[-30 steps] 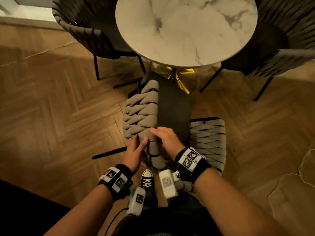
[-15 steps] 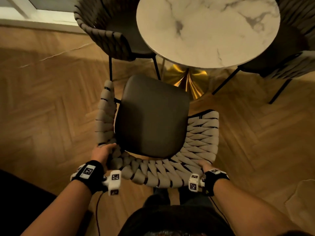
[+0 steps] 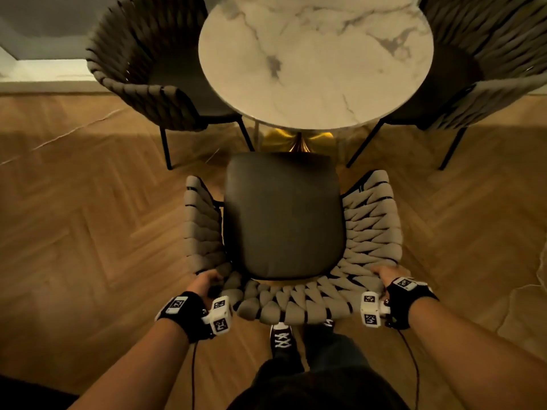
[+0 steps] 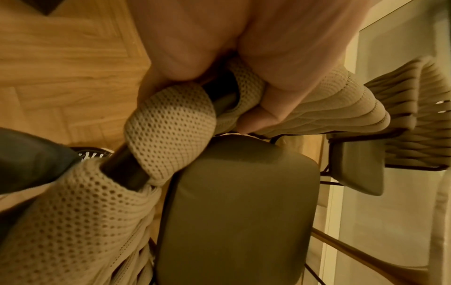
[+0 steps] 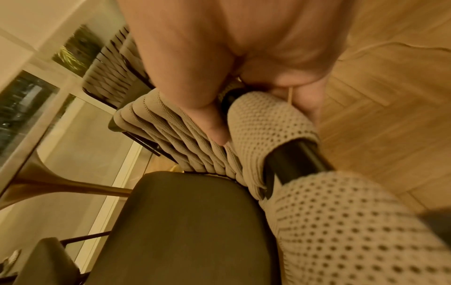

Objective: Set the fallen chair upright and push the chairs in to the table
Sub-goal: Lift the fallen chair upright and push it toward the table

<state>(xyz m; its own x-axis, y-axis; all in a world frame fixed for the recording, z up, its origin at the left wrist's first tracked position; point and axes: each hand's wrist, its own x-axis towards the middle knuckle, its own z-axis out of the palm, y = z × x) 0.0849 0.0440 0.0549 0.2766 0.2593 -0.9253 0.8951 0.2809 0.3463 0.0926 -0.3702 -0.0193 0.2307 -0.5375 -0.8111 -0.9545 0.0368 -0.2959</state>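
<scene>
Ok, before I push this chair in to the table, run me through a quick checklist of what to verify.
1. Chair upright, seat facing up: ok.
2. Left hand grips the woven backrest rim: ok.
3. Right hand grips the rim on the other side: ok.
4. Chair lined up with the table: ok, seat front faces the table edge.
5. Path clear of the gold pedestal: cannot tell, the chair's legs are hidden under the seat.
6. All four legs on the floor: cannot tell.

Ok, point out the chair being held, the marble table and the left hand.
Held chair [image 3: 282, 214]: head view, middle of its dark seat cushion.
Marble table [image 3: 313, 54]: head view, bare round top.
Left hand [image 3: 205, 284]: head view, back of hand gripping the chair's rim.
</scene>
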